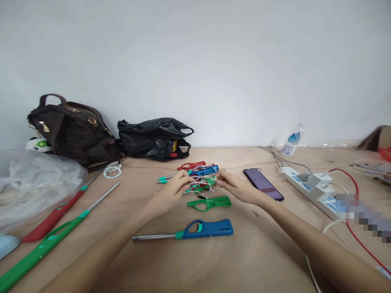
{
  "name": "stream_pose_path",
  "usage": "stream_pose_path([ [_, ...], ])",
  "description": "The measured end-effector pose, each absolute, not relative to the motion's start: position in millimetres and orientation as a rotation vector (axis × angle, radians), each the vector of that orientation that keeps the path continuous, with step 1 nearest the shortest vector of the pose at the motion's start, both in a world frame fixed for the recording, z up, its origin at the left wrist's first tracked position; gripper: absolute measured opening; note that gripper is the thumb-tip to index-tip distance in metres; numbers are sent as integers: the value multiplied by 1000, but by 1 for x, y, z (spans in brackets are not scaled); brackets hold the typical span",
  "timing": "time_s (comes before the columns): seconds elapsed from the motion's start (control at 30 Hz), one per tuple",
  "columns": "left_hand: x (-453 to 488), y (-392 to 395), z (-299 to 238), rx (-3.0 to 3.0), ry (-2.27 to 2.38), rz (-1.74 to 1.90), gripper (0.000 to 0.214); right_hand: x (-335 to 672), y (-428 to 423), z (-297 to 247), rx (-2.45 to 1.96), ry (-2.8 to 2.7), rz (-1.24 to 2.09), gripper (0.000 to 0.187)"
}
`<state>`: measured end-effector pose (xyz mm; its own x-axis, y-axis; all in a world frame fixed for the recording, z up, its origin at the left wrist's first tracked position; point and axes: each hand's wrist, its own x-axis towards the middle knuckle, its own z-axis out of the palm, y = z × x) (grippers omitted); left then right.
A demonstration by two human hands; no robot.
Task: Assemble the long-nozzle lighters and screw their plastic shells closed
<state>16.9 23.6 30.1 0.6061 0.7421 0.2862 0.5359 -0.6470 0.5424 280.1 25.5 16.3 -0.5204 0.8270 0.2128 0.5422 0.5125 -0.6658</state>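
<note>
Pale wall rises behind a brown tabletop (pixel 171 268), with a dark bag (pixel 79 134) and a black plastic bag (pixel 152 138) standing at the far left. Both hands reach to the middle of the table, over a cluster of opened lighter parts (pixel 202 185) threaded with thin white wires (pixel 209 182). On its left side, the left hand (pixel 177 184) has its thumb and forefinger drawn close together at the wires; whether they pinch one cannot be told. Opposite, the right hand (pixel 230 184) curves inward, thumb and forefinger close to the wire ends at the cluster's right edge; their grip is too small to make out. Just beyond lie an opened blue lighter (pixel 210 169) and a red shell (pixel 195 165). On the near side rests a green shell (pixel 222 201), and nearer again a blue lighter (pixel 212 229), its metal tube pointing left. Right of the right hand lies a phone (pixel 264 185).
</note>
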Motion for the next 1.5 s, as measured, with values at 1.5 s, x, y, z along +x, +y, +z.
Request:
stream_pose_path([
  [1.5, 9, 23, -8, 2101, 1136, 593, 23, 282, 13, -9, -1116, -2314, 514, 5],
])
